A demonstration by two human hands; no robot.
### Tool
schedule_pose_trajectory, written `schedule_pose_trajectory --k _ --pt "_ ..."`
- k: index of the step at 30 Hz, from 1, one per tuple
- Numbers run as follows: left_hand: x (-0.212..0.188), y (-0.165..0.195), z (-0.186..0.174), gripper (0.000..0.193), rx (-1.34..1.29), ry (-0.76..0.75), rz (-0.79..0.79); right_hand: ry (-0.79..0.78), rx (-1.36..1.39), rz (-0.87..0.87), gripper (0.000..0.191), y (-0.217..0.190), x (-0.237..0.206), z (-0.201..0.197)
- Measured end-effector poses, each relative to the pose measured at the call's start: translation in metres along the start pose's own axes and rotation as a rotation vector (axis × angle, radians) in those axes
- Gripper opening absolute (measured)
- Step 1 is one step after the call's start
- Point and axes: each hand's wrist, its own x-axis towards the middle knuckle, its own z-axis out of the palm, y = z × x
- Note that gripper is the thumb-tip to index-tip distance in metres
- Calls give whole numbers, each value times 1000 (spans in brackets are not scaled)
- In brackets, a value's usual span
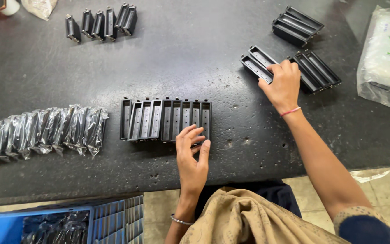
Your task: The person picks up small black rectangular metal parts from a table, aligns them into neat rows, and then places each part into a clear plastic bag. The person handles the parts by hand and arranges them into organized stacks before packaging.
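My left hand rests with fingers spread against the near right end of a row of several black plastic rectangular housings standing side by side on the dark table. My right hand reaches to the far right and grips a pair of the same black housings lying flat. A red thread is on my right wrist and a thin bangle on the left.
More black housings lie right of my right hand and farther back. Another row stands at the far left. Plastic-wrapped parts line the left edge. A clear bag sits at right; a blue crate is below.
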Motion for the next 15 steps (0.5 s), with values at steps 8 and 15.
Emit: schedule_pose_trajectory --k 8,15 --pt "14 -34 19 47 -659 -100 -319 -487 951 509 34 -104 -27 -81" --pt "18 -62 11 30 -1075 64 -401 -527 1031 418 40 -158 -54 -102"
